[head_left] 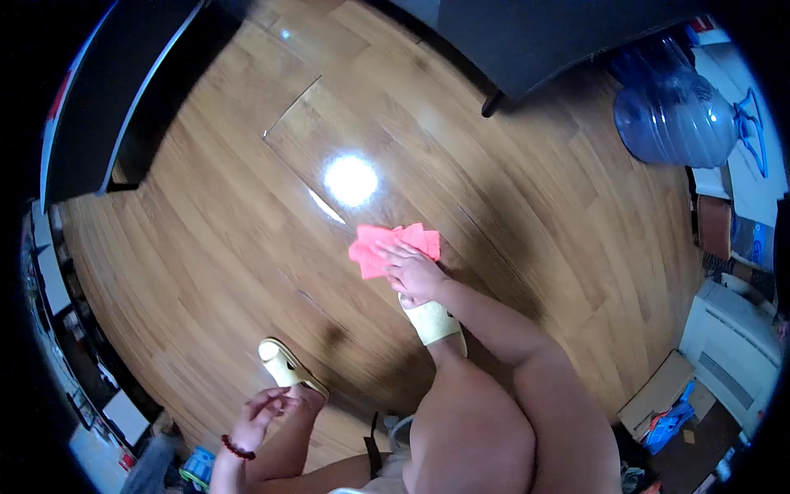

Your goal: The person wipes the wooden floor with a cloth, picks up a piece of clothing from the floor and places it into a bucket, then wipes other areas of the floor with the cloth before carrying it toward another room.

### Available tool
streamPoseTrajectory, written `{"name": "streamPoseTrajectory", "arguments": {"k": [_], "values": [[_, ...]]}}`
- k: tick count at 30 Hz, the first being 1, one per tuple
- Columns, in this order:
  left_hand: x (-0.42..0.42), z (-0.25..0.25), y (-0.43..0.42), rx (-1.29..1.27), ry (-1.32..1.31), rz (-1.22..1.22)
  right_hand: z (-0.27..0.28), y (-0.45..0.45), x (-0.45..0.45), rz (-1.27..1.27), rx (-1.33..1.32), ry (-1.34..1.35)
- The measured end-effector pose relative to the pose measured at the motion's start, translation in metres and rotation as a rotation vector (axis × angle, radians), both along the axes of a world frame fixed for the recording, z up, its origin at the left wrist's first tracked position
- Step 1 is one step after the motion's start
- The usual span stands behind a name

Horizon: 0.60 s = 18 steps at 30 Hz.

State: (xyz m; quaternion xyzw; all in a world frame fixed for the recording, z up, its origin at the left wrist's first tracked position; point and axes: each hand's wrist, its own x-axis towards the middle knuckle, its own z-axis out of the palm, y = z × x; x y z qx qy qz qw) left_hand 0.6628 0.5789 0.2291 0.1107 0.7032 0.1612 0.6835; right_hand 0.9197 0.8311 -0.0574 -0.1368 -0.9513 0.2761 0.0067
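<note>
Under my right hand (418, 273) is a bright pink cloth (369, 252), crumpled and held down against the wood floor. The fingers of that hand reach over the top of the cloth, and its palm side is hidden. Just behind it is my right foot in a pale yellow slipper (434, 323). My left hand (262, 410), with a dark red bead bracelet (238, 448) at the wrist, hovers above my left leg. Its fingers are loosely bent and nothing shows in them. A second yellow slipper (281, 363) is on my left foot.
A bright reflection lies on the wood floor (222, 222) ahead of the cloth. Dark furniture (527, 45) stands at the top, and a dark panel (107, 90) at the upper left. A large clear water jug (679, 119), a white appliance (728, 354) and a cardboard box (658, 391) line the right side.
</note>
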Motion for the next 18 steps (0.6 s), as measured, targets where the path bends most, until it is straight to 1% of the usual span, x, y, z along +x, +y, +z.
{"name": "streamPoseTrajectory", "arguments": {"k": [2, 3, 5, 6, 8, 11, 14, 17, 18], "values": [[0.0, 0.004, -0.001, 0.026, 0.023, 0.006, -0.002, 0.029, 0.0, 0.342, 0.118, 0.094], [0.0, 0.007, -0.001, 0.029, 0.035, 0.013, -0.015, 0.045, 0.002, 0.11, -0.464, 0.127], [-0.001, 0.015, 0.001, 0.019, 0.084, 0.002, -0.031, 0.095, 0.022, 0.119, 0.159, 0.091], [-0.001, 0.018, -0.004, 0.019, 0.114, 0.001, -0.031, 0.112, 0.027, -0.227, -0.014, 0.199], [0.0, 0.021, -0.014, 0.029, 0.172, 0.0, -0.046, 0.144, 0.04, -0.485, 0.273, 0.186], [0.006, 0.028, -0.022, 0.023, 0.184, -0.005, -0.022, 0.132, 0.016, -0.751, 0.394, 0.051], [0.018, 0.04, -0.022, 0.044, 0.169, -0.027, -0.028, 0.106, 0.011, -0.721, 0.268, 0.02], [0.032, 0.057, -0.027, 0.09, 0.171, -0.088, -0.031, 0.067, 0.044, -0.387, 0.15, 0.064], [0.036, 0.062, -0.029, 0.126, 0.191, -0.126, -0.027, 0.053, 0.058, -0.327, 0.105, 0.088]]}}
